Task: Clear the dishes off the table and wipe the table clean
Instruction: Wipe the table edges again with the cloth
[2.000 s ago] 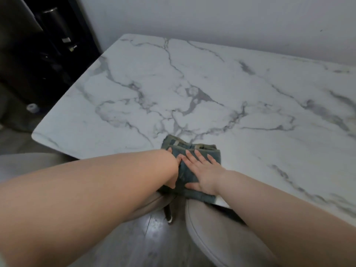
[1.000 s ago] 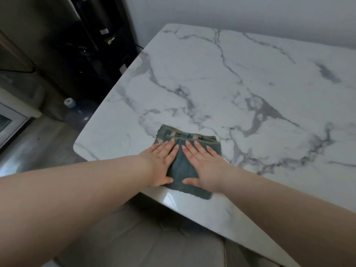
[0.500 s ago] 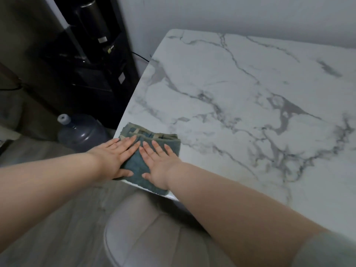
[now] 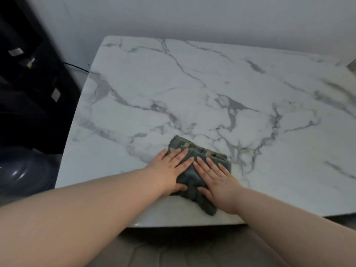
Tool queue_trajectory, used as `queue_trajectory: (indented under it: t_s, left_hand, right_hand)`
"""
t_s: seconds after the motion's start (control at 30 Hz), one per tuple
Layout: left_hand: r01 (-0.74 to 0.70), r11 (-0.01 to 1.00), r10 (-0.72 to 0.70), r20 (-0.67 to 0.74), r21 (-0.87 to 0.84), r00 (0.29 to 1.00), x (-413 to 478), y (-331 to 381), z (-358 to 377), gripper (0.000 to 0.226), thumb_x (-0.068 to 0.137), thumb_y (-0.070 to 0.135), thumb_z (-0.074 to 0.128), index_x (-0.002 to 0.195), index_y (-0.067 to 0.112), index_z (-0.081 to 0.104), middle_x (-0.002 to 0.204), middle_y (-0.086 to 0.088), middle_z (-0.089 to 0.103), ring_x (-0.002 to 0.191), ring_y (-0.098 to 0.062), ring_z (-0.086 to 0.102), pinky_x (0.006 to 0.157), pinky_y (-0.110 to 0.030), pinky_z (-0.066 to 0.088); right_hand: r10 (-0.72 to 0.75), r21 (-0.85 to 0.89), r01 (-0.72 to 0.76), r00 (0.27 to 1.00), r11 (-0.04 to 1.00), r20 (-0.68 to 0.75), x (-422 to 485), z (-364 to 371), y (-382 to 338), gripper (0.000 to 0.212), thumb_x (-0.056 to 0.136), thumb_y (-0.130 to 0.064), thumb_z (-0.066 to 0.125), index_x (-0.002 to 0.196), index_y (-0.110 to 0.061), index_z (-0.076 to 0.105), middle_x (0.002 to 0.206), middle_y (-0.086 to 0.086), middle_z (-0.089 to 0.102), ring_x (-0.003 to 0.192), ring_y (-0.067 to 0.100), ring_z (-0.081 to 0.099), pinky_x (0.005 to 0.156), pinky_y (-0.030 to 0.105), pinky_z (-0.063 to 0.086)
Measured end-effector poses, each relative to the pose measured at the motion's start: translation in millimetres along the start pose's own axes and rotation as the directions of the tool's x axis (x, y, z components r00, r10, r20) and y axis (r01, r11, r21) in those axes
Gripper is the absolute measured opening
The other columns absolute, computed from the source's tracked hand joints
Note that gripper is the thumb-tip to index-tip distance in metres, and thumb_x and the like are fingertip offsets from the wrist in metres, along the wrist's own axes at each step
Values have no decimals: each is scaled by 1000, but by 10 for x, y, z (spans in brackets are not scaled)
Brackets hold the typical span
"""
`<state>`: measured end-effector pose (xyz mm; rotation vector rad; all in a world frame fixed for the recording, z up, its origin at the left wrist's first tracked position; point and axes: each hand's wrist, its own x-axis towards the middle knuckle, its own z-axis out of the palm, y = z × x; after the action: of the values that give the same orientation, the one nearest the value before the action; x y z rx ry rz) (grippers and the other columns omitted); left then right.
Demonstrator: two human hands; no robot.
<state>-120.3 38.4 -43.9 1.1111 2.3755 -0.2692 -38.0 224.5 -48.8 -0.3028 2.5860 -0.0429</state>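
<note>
Under both hands: folded cloth on table.
Left hand: flat, fingers straight, pressing cloth.
Right hand: flat, pressing cloth.
Far left of hands: jug, contents unclear.

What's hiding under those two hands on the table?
A folded grey-blue cloth lies flat under the left hand and right hand, on the white marble table. The tabletop beneath the cloth is covered, so I cannot see it.

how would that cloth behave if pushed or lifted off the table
Likely floppy: the cloth lies in soft, rumpled folds, so it should sag when lifted. It probably slides easily, since the table looks glossy and the left hand and right hand press it flat. Thin layers suggest it's light.
</note>
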Motion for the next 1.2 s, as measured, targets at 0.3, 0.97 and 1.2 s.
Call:
queue_trajectory:
  t_s: [0.3, 0.97, 1.2]
  left_hand:
    - [160, 987, -161, -50, -24, 986, 960, -336, -588, 72, 96, 61, 23, 151, 32, -13, 160, 4, -20, 149, -14, -8, 120, -45, -1]
    - [150, 988, -151, -27, -24, 988, 1245, 209, -694, 70, 97, 58, 20, 151, 32, -16, 159, 3, -22, 149, -18, -10, 119, -49, -3]
    - [-104, 994, 104, 9, 34, 995, 569, 719, -309, 76, 95, 60, 29, 150, 35, -19, 157, 2, -28, 147, -19, -18, 119, -45, -7]
  right_hand:
    - [171, 117, -157, 977, 981, -127, 948, -452, 548, 65, 103, -38, 27, 153, -20, -10, 160, -3, -18, 148, 18, -10, 119, 36, 0]
    - [227, 148, -210, 968, 966, -106, 611, -300, 1022, 65, 102, -42, 22, 152, -22, -14, 159, -5, -22, 147, 16, -14, 119, 35, -2]
    - [147, 105, -135, 982, 985, -119, -488, 316, 799, 74, 86, -61, -1, 148, -23, -9, 155, -7, -11, 143, 20, -4, 118, 43, 22]
